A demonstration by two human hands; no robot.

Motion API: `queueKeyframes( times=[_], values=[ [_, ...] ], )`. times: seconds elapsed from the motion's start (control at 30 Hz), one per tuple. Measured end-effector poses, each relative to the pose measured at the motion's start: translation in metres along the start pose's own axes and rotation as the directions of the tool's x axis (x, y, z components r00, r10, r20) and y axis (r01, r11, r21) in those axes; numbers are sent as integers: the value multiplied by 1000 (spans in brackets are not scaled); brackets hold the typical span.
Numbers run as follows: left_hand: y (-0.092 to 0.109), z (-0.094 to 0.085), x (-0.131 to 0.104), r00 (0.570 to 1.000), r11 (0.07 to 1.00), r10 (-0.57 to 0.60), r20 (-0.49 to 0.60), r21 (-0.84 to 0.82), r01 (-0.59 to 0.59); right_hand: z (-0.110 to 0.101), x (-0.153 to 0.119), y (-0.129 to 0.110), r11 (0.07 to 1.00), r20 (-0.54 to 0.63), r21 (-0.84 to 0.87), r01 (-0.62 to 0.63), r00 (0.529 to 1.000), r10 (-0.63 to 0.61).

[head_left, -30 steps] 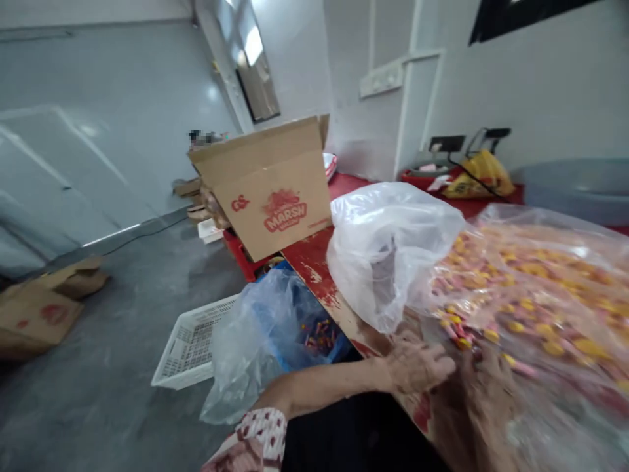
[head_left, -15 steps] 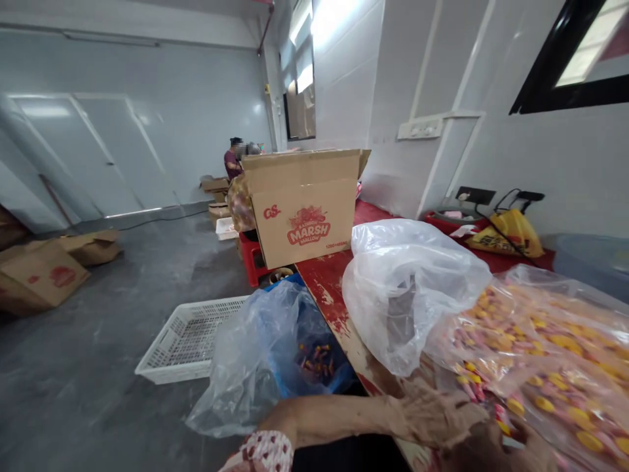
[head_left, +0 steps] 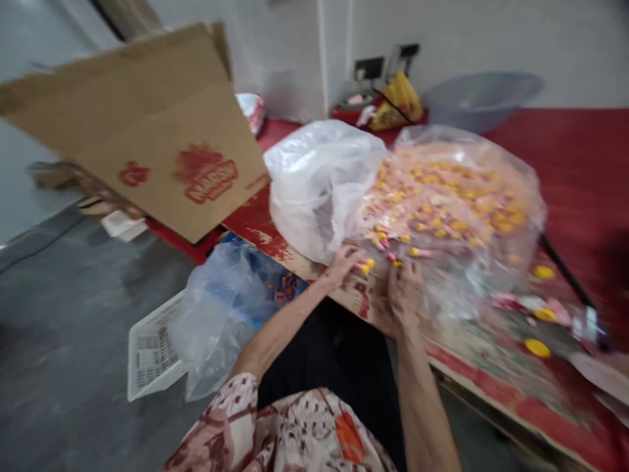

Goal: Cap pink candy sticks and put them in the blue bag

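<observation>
A large clear plastic bag (head_left: 457, 203) full of small pink and yellow candies lies on the red table (head_left: 580, 170). My left hand (head_left: 344, 263) reaches into its near edge, fingers among loose candies (head_left: 366, 265). Beside it, my right hand (head_left: 403, 292) rests at the bag's mouth, touching the plastic and the sweets. Motion blur hides whether either hand pinches a piece. A second, crumpled white plastic bag (head_left: 319, 183) sits just left of the candy bag.
An open cardboard box (head_left: 162, 137) printed in red stands at the table's left end. Below the edge sit a blue bin lined with clear plastic (head_left: 230, 301) and a white crate (head_left: 152, 347). Loose candies (head_left: 535, 328), a grey basin (head_left: 479, 98) and a yellow bag (head_left: 398, 98) lie farther along.
The view has swung right and down, so the room's far end is out of sight. Both hands have moved up to the candy bag's mouth.
</observation>
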State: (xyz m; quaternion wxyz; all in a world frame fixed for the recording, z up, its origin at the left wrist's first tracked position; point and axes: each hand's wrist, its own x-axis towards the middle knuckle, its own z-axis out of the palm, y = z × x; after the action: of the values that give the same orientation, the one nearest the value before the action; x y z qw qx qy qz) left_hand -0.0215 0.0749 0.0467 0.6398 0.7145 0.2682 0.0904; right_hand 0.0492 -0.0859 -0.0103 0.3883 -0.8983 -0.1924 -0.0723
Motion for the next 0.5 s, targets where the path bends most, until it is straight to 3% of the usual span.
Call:
queueKeyframes(
  times=[0.1, 0.2, 0.23, 0.3, 0.37, 0.43, 0.5],
  values=[
    [-12, 1, 9, 999, 998, -46, -16, -34, 46, 10, 3, 7, 989, -101, 147, -21, 994, 36],
    [-21, 4, 8, 986, 956, 167, -16, 247, -158, 19, 2, 12, 965, -174, 262, 5, 984, 42],
    [-22, 6, 6, 961, 881, 275, 26, 393, -263, 21, 1, 13, 960, -179, 279, 15, 983, 36],
    [-24, 8, 3, 881, 633, 433, 191, 631, -448, 23, 1, 14, 957, -184, 289, 26, 983, 28],
    [-22, 10, 2, 807, 417, 475, 350, 718, -557, 23, 2, 15, 953, -203, 301, 24, 978, 40],
    [-19, 11, 2, 763, 352, 505, 404, 710, -610, 22, 3, 15, 943, -224, 333, 16, 973, 63],
    [-15, 11, 3, 741, 376, 564, 363, 687, -622, 21, 5, 15, 930, -232, 367, 5, 969, 86]
  ],
)
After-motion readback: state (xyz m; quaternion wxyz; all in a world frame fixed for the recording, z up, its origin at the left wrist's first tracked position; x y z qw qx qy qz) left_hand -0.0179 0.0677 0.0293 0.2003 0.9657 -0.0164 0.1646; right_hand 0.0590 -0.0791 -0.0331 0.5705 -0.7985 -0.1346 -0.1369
